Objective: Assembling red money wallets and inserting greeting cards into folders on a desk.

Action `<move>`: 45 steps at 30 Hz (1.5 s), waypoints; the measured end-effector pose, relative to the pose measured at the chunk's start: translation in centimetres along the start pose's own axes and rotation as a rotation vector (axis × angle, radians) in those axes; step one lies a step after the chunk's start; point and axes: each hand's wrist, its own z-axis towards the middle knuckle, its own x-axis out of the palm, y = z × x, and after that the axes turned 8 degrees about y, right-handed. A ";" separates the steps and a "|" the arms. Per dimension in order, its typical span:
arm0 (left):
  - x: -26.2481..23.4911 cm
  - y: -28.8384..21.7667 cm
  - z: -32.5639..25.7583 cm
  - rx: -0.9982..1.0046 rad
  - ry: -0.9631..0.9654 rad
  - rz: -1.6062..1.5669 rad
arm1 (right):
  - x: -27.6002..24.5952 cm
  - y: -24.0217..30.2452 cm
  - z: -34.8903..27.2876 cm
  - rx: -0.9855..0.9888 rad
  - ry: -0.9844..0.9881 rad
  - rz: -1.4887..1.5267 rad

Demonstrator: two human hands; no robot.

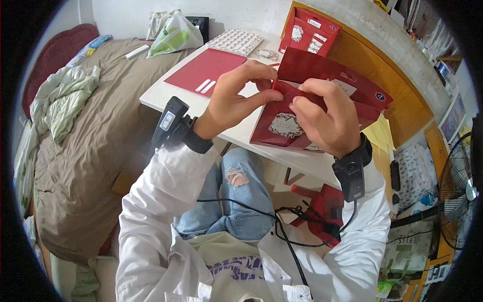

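A red cardboard box (265, 127) with an ornate white label stands near the front edge of the white table (160, 94), its tall back panel raised and its top open. At the box's upper left corner, my left hand (236, 95) pinches the red edge between thumb and fingers. My right hand (329, 117) is closed over the top of the front panel, its fingers curled on the red card; the fingertips are partly hidden. Black devices are strapped to both my wrists, and a black cable (241, 203) runs across my lap.
Left of the box lies a flat red sheet (205, 64) with two white strips (206, 86). Behind it are a patterned sheet (235, 41) and another red box (313, 34). A bed (90, 156) stands at the left, a fan (455, 206) at the right. Red pieces (324, 204) lie below the table.
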 end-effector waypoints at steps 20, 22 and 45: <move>-1.5 0.4 1.7 -0.006 0.204 0.261 | 0.0 -1.4 1.8 0.073 0.104 0.136; -1.5 0.4 1.8 -0.032 0.202 0.236 | 0.3 -1.6 1.8 0.085 0.091 0.153; -0.9 0.7 2.0 0.041 0.211 0.478 | 1.3 -3.1 -0.2 0.108 0.056 -0.088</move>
